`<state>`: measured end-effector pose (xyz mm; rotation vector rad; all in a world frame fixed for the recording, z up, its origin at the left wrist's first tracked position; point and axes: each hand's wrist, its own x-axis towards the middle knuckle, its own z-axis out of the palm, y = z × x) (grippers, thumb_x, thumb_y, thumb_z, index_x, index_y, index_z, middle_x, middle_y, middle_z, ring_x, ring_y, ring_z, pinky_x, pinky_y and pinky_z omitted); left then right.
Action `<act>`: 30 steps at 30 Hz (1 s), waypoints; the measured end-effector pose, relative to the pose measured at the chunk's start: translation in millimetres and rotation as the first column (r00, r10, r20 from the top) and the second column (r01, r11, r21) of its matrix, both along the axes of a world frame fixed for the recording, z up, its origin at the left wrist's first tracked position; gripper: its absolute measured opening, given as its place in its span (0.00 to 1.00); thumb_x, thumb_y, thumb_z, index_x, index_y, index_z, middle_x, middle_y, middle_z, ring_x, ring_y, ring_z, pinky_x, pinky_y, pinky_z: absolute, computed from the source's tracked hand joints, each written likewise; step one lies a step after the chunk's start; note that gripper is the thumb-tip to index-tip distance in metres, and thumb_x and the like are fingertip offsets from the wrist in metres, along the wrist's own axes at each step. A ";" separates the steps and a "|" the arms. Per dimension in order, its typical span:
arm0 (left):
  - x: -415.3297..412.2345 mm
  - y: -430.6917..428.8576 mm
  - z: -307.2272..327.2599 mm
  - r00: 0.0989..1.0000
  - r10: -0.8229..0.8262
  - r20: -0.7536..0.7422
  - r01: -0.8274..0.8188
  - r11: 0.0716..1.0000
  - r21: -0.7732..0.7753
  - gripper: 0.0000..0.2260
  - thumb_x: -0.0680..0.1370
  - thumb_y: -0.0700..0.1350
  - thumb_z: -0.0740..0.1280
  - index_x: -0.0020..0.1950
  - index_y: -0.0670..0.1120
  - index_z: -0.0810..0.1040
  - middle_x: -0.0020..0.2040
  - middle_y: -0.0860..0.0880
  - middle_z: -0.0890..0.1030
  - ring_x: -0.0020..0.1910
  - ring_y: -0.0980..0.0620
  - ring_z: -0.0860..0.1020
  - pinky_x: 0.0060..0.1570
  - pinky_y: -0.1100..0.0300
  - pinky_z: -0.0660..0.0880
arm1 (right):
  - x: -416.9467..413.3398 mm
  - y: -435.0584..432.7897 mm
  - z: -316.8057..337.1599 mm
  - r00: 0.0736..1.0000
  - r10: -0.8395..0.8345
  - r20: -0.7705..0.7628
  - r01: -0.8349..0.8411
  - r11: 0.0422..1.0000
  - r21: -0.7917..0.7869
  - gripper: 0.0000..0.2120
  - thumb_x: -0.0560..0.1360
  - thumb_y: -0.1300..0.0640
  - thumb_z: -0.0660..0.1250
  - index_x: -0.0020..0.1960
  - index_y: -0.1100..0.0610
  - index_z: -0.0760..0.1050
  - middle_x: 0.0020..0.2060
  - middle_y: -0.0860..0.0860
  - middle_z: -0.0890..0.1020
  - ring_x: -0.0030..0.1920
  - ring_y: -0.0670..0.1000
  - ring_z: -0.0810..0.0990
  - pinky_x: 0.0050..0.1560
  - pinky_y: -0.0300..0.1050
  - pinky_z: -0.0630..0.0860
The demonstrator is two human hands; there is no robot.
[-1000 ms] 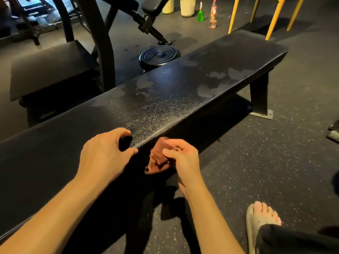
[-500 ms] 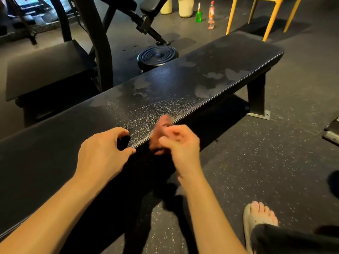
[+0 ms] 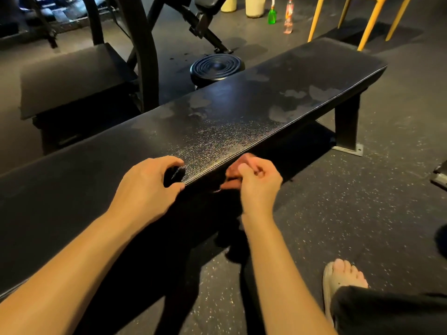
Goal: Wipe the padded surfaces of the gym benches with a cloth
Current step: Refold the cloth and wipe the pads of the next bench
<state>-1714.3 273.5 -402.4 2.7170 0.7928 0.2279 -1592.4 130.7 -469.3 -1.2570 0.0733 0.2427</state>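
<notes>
Small reddish-brown cloth (image 3: 235, 167) bunched in the right hand (image 3: 258, 182), just right of the frame's centre. Fingers curled tight around it, thumb on top, only a crumpled wad showing past the knuckles. Held at the front side of the bench (image 3: 242, 112), just under the top edge of the padding. Slightly blurred, so no weave or pattern to make out.

Left hand (image 3: 145, 189) near it on the left, apart from the cloth and clamped on the same front edge. Fingers bent over the top, thumb against the side.

Long black bench crossing diagonally from lower left to upper right. Padding cracked and glinting close to the hands. Farther toward the upper right, dull grey patches on the surface. Dark leg (image 3: 346, 124) with a floor bracket beneath the far end.

Behind the bench, at upper centre, a round black plate (image 3: 216, 67) on the floor (image 3: 350, 201). At upper left, a second dark pad (image 3: 72, 78) on a frame. Along the top edge, a green bottle (image 3: 272, 16), a reddish bottle (image 3: 288, 21) beside it, and yellow chair (image 3: 370, 22) legs to the right. At lower right, a foot (image 3: 346, 276) in a pale sandal on the dark speckled floor.
</notes>
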 end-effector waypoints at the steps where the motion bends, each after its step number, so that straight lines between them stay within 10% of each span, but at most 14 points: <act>1: -3.0 1.4 2.2 1.000 -0.006 0.005 0.006 1.000 -0.003 0.22 0.75 0.48 0.76 0.69 0.54 0.78 0.64 0.53 0.81 0.65 0.48 0.77 0.65 0.48 0.73 | -21.6 7.6 1.1 0.999 0.044 -0.023 -0.044 0.999 0.008 0.08 0.74 0.76 0.59 0.49 0.70 0.74 0.34 0.65 0.79 0.34 0.61 0.82 0.29 0.63 0.82; 6: -42.0 21.8 9.0 0.998 0.008 -0.061 -0.009 1.000 -0.009 0.21 0.74 0.49 0.77 0.67 0.54 0.79 0.62 0.54 0.80 0.65 0.48 0.76 0.65 0.47 0.73 | -88.6 20.8 -5.6 0.882 0.460 -0.103 -0.468 0.880 -0.081 0.09 0.72 0.75 0.64 0.45 0.65 0.79 0.38 0.57 0.82 0.30 0.53 0.82 0.29 0.50 0.81; 14: -112.5 48.5 21.9 0.970 0.122 -0.213 -0.134 0.990 -0.046 0.29 0.72 0.57 0.78 0.71 0.53 0.76 0.62 0.53 0.77 0.63 0.48 0.75 0.61 0.52 0.73 | -95.9 9.2 12.4 0.811 0.579 -0.087 -0.574 0.758 -0.310 0.09 0.69 0.74 0.70 0.44 0.63 0.82 0.38 0.53 0.84 0.37 0.47 0.82 0.36 0.34 0.76; 21: -139.5 39.1 15.2 0.960 0.241 -0.144 -0.233 0.970 0.070 0.30 0.72 0.63 0.75 0.70 0.51 0.76 0.67 0.53 0.79 0.65 0.49 0.76 0.65 0.48 0.75 | -102.6 39.0 -5.9 0.982 0.093 -0.162 -0.116 0.984 -0.133 0.07 0.78 0.62 0.69 0.49 0.50 0.81 0.47 0.49 0.86 0.50 0.48 0.84 0.49 0.41 0.80; 30: -160.5 25.3 7.0 0.918 0.382 -0.107 -0.374 0.923 0.088 0.26 0.77 0.55 0.74 0.72 0.50 0.75 0.68 0.51 0.79 0.67 0.46 0.76 0.66 0.49 0.73 | -130.1 69.2 15.7 0.958 0.003 -0.286 -0.023 0.997 -0.068 0.13 0.81 0.56 0.67 0.62 0.58 0.68 0.49 0.48 0.78 0.50 0.46 0.79 0.53 0.43 0.77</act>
